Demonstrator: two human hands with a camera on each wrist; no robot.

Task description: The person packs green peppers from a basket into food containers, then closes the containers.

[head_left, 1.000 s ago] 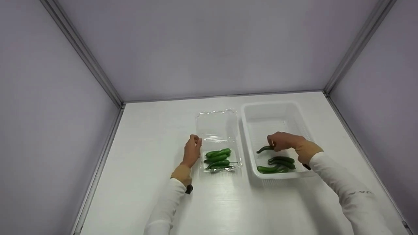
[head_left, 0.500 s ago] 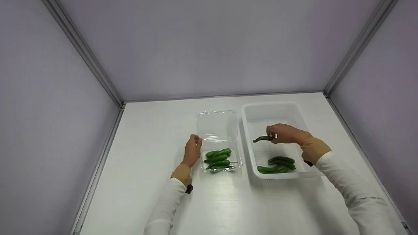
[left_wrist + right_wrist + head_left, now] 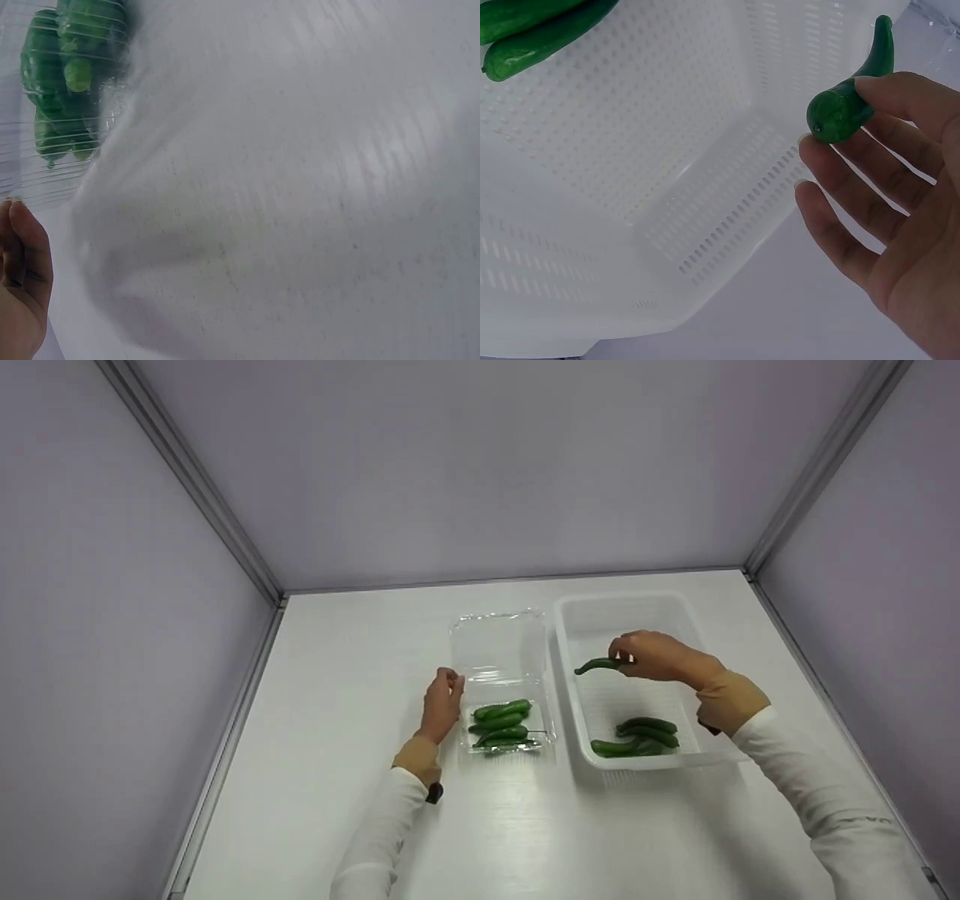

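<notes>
My right hand [image 3: 652, 656] pinches a small curved green cucumber [image 3: 598, 665] by one end, lifted above the white perforated basket [image 3: 570, 682]; in the right wrist view the cucumber [image 3: 851, 97] is held by the fingers [image 3: 900, 97]. Three more cucumbers [image 3: 637, 736] lie in the basket's near end. My left hand [image 3: 442, 701] grips the left edge of an open clear clamshell box [image 3: 501, 656], whose near half holds several cucumbers [image 3: 501, 724]. In the left wrist view the boxed cucumbers [image 3: 67, 75] show through ribbed plastic.
The white table [image 3: 352, 675] is walled by pale panels on three sides, with metal corner rails [image 3: 225, 540]. The basket [image 3: 705, 187] stands right beside the clamshell. Both sleeves are white.
My right hand has lifted one cucumber out of the basket's pile and carried it up and to the left. The left hand has stayed at the clamshell edge.
</notes>
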